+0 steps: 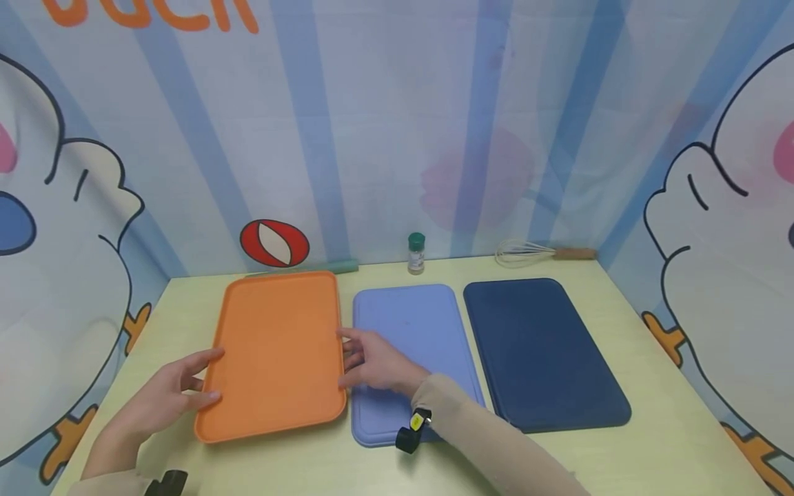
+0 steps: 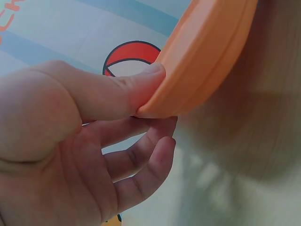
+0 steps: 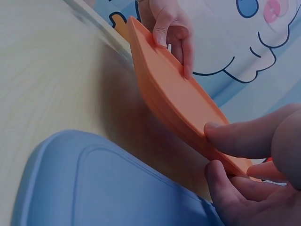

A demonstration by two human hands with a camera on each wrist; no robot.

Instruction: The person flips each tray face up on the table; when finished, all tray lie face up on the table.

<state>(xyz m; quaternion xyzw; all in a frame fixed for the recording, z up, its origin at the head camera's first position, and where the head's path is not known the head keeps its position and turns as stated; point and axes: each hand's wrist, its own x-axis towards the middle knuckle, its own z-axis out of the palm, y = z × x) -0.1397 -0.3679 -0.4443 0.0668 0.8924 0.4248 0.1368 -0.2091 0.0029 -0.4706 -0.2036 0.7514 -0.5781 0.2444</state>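
Observation:
An orange tray (image 1: 276,351) is held at its two long sides, raised off the table on the left. My left hand (image 1: 163,394) grips the left edge; in the left wrist view the thumb (image 2: 146,87) lies on the rim and other fingers are under it. The opposite edge is pinched by my right hand (image 1: 380,363), its thumb (image 3: 240,136) on top and fingers below in the right wrist view. Under my right forearm lies a light blue tray (image 1: 409,310), partly covered. To its right is a dark navy tray (image 1: 540,351).
Along the back edge of the pale table (image 1: 657,441) stand a green-capped spice jar (image 1: 416,255) and a whisk (image 1: 573,253) with a wooden handle. A green stick-like thing (image 1: 344,266) lies partly hidden behind the orange tray. A printed curtain (image 1: 397,138) rises behind.

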